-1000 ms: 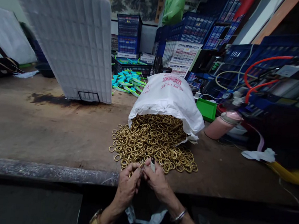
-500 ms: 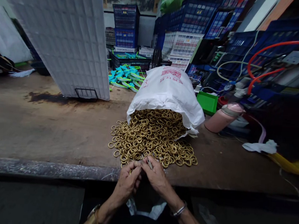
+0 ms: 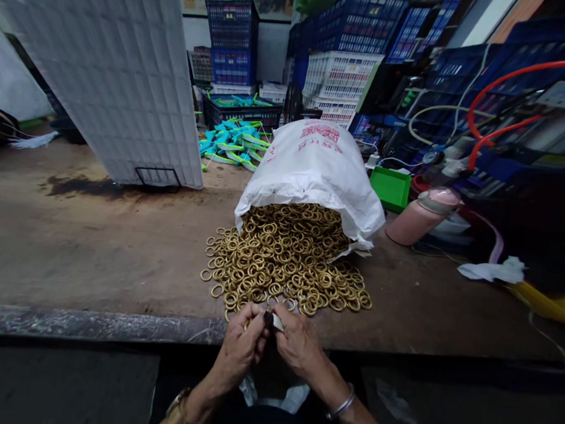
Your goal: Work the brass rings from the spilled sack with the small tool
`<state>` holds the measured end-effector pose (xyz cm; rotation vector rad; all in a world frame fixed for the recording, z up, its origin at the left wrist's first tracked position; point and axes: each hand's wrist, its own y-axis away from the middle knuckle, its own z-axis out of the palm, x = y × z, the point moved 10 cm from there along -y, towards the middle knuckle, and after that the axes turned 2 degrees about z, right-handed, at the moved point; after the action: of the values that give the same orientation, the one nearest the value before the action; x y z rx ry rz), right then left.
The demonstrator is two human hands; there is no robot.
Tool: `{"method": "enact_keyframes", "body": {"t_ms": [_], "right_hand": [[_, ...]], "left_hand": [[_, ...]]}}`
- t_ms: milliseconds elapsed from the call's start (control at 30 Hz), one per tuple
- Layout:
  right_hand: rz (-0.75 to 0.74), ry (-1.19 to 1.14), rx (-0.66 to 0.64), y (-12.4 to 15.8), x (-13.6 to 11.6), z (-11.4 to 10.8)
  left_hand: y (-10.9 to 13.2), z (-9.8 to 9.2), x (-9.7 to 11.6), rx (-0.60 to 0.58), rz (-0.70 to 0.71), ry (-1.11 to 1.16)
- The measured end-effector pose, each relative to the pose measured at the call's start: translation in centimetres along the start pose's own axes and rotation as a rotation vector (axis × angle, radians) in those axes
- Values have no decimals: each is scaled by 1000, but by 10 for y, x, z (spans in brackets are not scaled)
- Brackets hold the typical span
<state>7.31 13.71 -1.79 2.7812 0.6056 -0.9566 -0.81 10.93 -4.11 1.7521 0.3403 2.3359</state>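
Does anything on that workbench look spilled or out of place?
Yes: the white sack lies on its side, brass rings spilled from its mouth across the table. A dark stain lies beside the white panel.

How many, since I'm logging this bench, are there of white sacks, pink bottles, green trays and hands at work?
White sack: 1
Pink bottle: 1
Green tray: 1
Hands: 2, left hand pinching a brass ring, right hand pinching a small piece
Total: 5

Stained brown workbench (image 3: 62, 245) is noted in dim light; white grid panel (image 3: 121, 72) is leaned at 10 o'clock, blue crates (image 3: 232, 43) are stacked at 12, red hoses (image 3: 502, 79) looped at 2.
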Motion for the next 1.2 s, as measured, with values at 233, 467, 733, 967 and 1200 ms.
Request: {"method": "enact_keyframes", "body": {"t_ms": [233,467,733,967,1200], "right_hand": [[90,174,-80,-2,3,6],[203,288,-35,-14,18,-2],[285,427,78,-33,18,-18],[300,399,104,-40,22,-18],[97,-61,223,-32,15,-30]], "left_hand": [[0,-4,2,17,5,-67],[24,12,-9,-162,-85,43],[15,10,-15,-123,-155,274],[12,6,-13,-134,-211,485],[4,-1,-17,-55,-232,581]]}}
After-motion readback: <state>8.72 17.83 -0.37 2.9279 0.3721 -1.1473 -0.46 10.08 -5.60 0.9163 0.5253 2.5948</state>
